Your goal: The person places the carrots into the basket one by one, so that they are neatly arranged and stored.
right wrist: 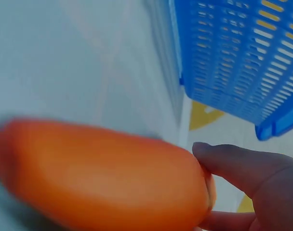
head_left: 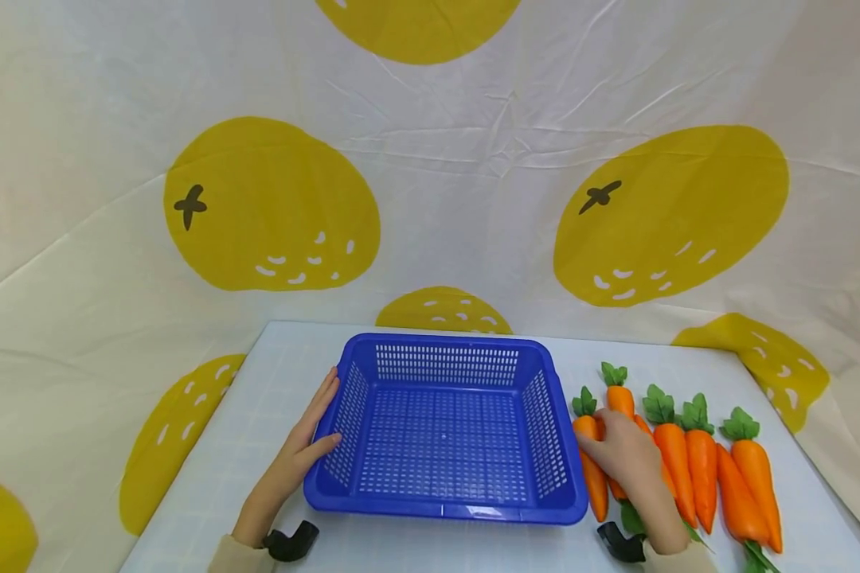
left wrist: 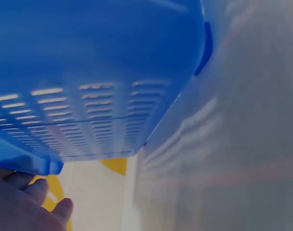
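Observation:
My left hand (head_left: pixel 301 442) holds the left rim of a blue plastic basket (head_left: pixel 444 505), its thumb over the rim and its fingers along the outside. In the left wrist view those fingers (left wrist: pixel 38 192) show just under the rim. The basket has slotted walls and nothing in it. To its right, my right hand (head_left: pixel 627 446) reaches down among the orange carrots. In the right wrist view it pinches the end of a carrot (right wrist: pixel 103 178) between thumb and fingers. From above the hand hides most of that carrot. Another carrot (head_left: pixel 593 477) lies beside the basket wall.
More carrots with green leaf tops lie to the right, among them one at the far right (head_left: pixel 758 485). Most tops point away, a few toward me. A pale checked cloth covers the table (head_left: pixel 236 446). Behind hangs a white curtain (head_left: pixel 466 223) with yellow fruit prints.

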The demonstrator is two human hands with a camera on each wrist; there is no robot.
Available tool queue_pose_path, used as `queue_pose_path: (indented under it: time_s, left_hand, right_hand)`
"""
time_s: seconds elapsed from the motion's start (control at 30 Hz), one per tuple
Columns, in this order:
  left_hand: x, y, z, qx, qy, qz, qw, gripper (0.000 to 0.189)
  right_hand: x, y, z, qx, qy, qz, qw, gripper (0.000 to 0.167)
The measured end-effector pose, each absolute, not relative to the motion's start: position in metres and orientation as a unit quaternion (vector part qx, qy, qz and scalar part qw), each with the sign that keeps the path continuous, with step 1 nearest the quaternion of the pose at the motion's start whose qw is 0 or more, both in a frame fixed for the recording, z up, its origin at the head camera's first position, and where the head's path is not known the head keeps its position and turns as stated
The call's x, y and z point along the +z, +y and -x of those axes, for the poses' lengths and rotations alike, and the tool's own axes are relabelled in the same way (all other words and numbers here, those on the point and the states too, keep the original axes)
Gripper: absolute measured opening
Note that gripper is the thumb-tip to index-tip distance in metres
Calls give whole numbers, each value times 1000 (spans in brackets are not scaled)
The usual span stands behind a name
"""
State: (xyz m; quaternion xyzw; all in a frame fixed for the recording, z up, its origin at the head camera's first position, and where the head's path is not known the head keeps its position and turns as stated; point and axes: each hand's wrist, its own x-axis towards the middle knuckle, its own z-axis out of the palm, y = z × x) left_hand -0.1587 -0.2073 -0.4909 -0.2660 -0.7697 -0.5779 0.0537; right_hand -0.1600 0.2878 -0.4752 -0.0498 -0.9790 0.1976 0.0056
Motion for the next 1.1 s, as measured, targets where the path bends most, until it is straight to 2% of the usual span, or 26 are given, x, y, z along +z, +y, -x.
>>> queue_pose_path:
  time_s: [0.27, 0.5, 0.83, 1.1]
  left_hand:
    - [-507, -197, 163, -655, -707, 255, 78, 75]
    - [-512, -190, 164, -681, -676, 259, 109, 74]
    - [-512, -190, 167, -704, -647, 273, 109, 74]
    - [-513, -188, 165, -706, -632, 288, 137, 72]
  right_hand:
    - [-485, 285, 161, 173, -983, 67, 14, 71]
    - [-484, 288, 161, 187, -979, 75, 12, 66]
    - [-476, 276, 159, 155, -984, 84, 7, 64]
    - [-475, 278, 159, 162, -981, 94, -48, 72]
